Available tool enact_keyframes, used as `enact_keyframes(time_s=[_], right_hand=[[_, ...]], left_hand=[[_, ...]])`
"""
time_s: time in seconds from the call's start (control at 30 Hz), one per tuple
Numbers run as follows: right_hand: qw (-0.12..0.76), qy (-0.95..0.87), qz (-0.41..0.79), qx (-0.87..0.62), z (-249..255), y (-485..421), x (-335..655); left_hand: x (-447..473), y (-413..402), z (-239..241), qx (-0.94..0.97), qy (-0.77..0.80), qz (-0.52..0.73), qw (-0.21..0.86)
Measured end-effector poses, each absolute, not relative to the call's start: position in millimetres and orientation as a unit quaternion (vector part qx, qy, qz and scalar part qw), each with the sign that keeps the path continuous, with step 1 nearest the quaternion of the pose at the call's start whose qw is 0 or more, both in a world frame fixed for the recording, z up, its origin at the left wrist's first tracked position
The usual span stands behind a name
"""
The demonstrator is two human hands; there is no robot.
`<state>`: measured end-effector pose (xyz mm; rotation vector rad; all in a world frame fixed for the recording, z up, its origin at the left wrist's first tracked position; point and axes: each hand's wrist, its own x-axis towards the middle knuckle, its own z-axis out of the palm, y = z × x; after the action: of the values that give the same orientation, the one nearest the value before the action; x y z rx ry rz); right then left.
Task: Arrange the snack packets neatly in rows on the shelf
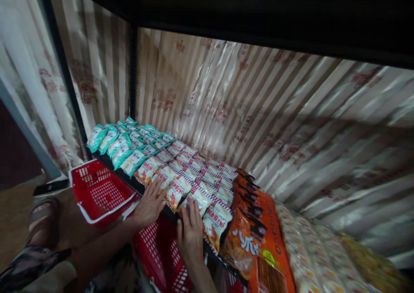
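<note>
Rows of small white snack bags (211, 224) with red lettering and striped tops stand upright on a black shelf. My left hand (150, 202) lies with its fingers stretched against the fronts of bags in the front row. Further right, my right hand (190, 230) rests its extended fingers on the lower front of another bag in that row. Neither hand is wrapped around a bag. Teal-and-white snack bags (132, 161) stand in rows to the left of the white ones.
A red basket (103, 194) with white handles sits at the left, and another red basket (158, 250) is below the shelf. Orange snack packs (255, 232) and clear packs (310, 258) fill the right side. A dark phone-like object (51, 188) lies near a sandalled foot. Striped sheeting (226, 107) hangs behind.
</note>
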<state>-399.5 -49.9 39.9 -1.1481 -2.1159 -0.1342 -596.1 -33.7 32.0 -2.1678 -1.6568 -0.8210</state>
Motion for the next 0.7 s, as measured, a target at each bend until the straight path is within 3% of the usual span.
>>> enact_keyframes(time_s=[0.27,0.7], right_hand=[[0.354,-0.809,-0.013,-0.470,35,-50,-346],[0.323,-0.802,0.062,-0.499,50,-98,-305]], left_hand=[[-500,-60,22,-0.819,-0.509,-0.261,0.048],[-446,-88,16,-0.794,-0.544,-0.258,0.083]])
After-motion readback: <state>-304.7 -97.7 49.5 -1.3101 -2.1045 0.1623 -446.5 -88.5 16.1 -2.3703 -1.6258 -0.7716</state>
